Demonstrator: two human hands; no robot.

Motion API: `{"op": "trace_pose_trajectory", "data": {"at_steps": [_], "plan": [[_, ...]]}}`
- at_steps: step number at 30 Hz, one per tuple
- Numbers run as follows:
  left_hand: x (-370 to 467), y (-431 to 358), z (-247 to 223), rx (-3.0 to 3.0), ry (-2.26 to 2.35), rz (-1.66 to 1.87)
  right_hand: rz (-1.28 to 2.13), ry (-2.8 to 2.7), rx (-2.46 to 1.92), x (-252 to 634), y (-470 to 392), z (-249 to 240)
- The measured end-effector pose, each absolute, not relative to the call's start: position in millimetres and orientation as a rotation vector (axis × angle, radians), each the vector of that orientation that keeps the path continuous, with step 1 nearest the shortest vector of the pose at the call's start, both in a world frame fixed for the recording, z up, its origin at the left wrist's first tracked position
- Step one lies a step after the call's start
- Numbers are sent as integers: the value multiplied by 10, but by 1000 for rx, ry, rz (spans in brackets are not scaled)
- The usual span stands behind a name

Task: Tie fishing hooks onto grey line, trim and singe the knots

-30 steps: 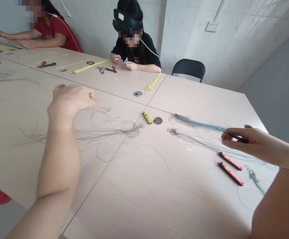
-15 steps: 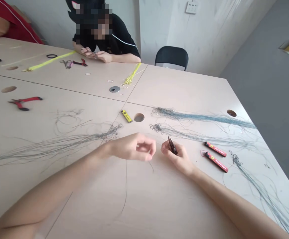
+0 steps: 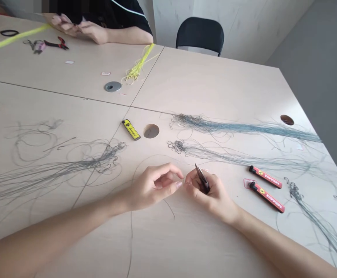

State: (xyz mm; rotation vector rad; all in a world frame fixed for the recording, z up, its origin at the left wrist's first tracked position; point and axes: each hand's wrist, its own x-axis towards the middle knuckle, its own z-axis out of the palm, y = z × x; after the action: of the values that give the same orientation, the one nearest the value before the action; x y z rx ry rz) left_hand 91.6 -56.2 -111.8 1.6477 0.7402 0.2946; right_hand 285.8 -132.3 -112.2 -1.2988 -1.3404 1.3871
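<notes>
My right hand (image 3: 215,195) is closed around small dark thread snips (image 3: 202,177), whose pointed blades stick up past the fingers. Its thumb and forefinger pinch together, and a bit of thin line seems to show at their tips. Close beside it, my left hand (image 3: 159,185) curves, thumb and forefinger slightly apart; I make out nothing held there. A thin fishing line (image 3: 131,235) runs down the table below the left wrist. Just beyond the hands lies a bundle of hooks (image 3: 178,146) tied on grey lines.
More hooked lines (image 3: 99,160) lie at left, a blue-green bundle (image 3: 244,128) behind, another bundle (image 3: 296,191) at right. Two red lighters (image 3: 267,197) and a yellow lighter (image 3: 131,130) lie nearby, by a table hole (image 3: 151,131). Across sits a person (image 3: 128,33); a black chair (image 3: 200,34) stands beyond.
The view has tipped down and come closer. My left hand has come nearer the right fingertips, its fingers less blurred. The right hand still holds the snips.
</notes>
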Motion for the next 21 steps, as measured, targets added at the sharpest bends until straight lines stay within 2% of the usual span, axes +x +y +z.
{"op": "trace_pose_trajectory", "data": {"at_steps": [21], "plan": [[932, -572, -1099, 1664, 773, 315, 1377, -1380, -1379, 2829, -1339, -1136]]}}
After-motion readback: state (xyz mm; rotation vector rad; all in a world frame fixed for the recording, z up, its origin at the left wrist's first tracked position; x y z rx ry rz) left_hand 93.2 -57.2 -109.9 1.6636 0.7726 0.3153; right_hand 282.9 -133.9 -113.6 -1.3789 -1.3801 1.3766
